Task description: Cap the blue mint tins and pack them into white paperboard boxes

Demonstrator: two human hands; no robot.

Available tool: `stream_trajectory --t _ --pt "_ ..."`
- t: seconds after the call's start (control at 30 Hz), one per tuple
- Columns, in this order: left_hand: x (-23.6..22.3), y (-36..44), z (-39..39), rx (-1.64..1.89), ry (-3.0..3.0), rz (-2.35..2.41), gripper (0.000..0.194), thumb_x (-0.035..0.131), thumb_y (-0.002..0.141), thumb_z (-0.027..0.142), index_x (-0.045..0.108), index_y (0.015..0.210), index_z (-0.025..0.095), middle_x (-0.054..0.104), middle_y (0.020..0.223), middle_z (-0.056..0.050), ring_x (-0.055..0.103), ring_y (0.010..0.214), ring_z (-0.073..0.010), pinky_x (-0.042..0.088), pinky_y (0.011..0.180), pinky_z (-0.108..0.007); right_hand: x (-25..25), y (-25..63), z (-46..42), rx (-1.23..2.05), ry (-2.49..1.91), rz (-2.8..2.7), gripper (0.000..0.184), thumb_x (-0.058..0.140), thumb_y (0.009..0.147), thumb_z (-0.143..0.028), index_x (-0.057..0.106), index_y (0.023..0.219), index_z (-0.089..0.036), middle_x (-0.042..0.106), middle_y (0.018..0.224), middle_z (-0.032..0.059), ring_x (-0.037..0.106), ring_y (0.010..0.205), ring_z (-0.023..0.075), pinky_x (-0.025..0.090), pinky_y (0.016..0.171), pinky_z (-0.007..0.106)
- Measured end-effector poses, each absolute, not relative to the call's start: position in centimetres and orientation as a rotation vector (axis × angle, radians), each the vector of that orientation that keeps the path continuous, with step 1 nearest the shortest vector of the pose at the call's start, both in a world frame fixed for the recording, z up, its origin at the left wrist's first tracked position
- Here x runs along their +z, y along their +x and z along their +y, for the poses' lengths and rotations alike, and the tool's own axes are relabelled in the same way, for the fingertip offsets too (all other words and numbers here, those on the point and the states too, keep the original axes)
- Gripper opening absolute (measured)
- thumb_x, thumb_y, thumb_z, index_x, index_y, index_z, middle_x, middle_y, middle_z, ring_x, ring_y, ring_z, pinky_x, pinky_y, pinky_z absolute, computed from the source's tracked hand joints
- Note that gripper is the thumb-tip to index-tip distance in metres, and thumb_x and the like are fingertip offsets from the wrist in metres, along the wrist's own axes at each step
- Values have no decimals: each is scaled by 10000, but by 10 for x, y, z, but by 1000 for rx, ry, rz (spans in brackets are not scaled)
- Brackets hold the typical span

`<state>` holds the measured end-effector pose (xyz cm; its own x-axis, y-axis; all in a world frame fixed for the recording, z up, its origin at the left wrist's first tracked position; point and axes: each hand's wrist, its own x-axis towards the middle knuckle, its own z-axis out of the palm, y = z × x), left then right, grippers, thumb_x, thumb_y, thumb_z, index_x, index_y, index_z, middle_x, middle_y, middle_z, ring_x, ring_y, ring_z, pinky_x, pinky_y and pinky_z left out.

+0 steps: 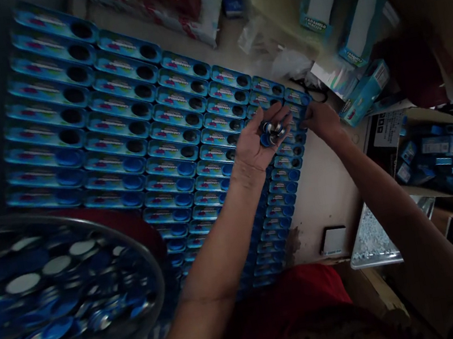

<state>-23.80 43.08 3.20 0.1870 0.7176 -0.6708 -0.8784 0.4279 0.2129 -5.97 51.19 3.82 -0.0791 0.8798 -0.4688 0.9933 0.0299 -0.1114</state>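
Note:
Rows of flat blue tins with printed tops cover the table. Many show a dark round opening at one end; those in the nearer rows have a blue round lid there. My left hand is palm up above the tins, cupped under several small round lids, blue and silver. At the far right end of the rows, my right hand has its fingertips pinched together beside a tin. Whatever is between those fingertips is too small and dark to make out.
A large metal bowl of loose blue and silver lids stands at the near left. Blue cartons lie at the back right. To the right are an open box of blue packs, a metal tray and a small white square.

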Motion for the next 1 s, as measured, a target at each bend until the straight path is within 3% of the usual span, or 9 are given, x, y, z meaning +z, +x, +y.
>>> stream_trajectory --t 0.2,0.3,0.43,0.6,0.83,1.0 --pt "36 -230 420 1158 -291 822 400 454 1102 374 700 1339 166 810 1199 -100 761 1176 -222 610 1047 -360 55 -64 500 -573 1911 2111 117 780 853 -314 710 900 -233 771 998 63 707 971 288 531 821 384" --pt "31 -226 412 1194 -308 806 398 462 1095 353 682 1381 185 821 1150 -91 768 1151 -215 608 1049 -370 65 -75 466 -830 2010 2282 142 673 936 -346 729 1012 -240 773 966 36 700 906 232 535 795 330" --pt "21 -220 403 1194 -339 795 385 441 1099 337 711 1314 166 824 1061 -68 780 1060 -179 620 989 -307 68 -80 432 -1172 1845 2498 225 562 943 -207 759 1044 -243 766 1097 33 696 967 187 549 882 301" --pt "18 -216 397 1090 -295 806 353 481 1080 336 735 1271 182 814 1087 -57 765 1098 -186 632 912 -272 63 -72 428 -1132 1601 2621 164 639 909 -223 774 985 -278 743 1157 35 680 1100 217 545 989 355" --pt "25 -238 396 1179 -270 785 373 491 1069 348 691 1355 215 799 1207 -80 719 1268 -244 603 1073 -400 49 -46 447 -1029 2219 2366 210 611 884 -267 751 1020 -188 777 962 54 703 867 199 548 815 326" --pt "32 -248 392 1157 -244 766 394 462 1087 356 686 1376 210 789 1255 -96 694 1318 -260 607 1067 -396 44 -53 453 -722 2078 2203 115 681 812 -241 760 891 -215 791 949 47 716 925 235 526 843 340"
